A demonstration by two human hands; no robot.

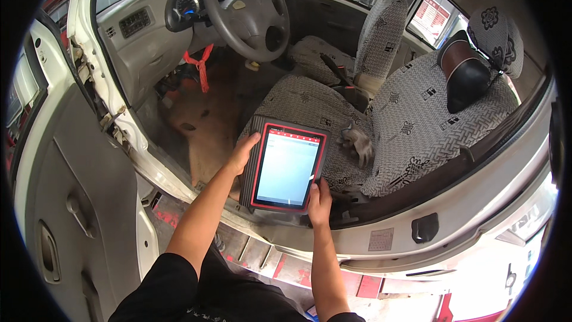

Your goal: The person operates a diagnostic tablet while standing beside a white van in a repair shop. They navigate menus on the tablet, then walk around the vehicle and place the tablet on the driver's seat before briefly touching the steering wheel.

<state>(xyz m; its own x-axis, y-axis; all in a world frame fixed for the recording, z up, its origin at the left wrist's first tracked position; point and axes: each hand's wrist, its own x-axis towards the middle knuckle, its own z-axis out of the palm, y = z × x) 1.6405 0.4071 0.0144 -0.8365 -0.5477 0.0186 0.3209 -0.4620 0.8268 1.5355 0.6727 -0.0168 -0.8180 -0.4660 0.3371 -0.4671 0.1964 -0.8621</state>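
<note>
A diagnostic tablet (286,170) with a red-edged black case and a lit, mostly white screen is held up in the open doorway of a vehicle. My left hand (243,154) grips its left edge, thumb on the front and the other fingers behind the case. At the lower right corner my right hand (320,203) holds the other side, its thumb by the screen's edge. Beyond the tablet lies the driver's seat (298,104) in a grey patterned cover. A crumpled pair of work gloves (357,141) rests on that seat.
The steering wheel (247,12) and dashboard are at the upper left, with a red strip of cloth (201,65) hanging below. An open door (83,179) stands at my left. A black and brown cushion (462,74) is on the seat back. The door sill (262,220) runs in front of me.
</note>
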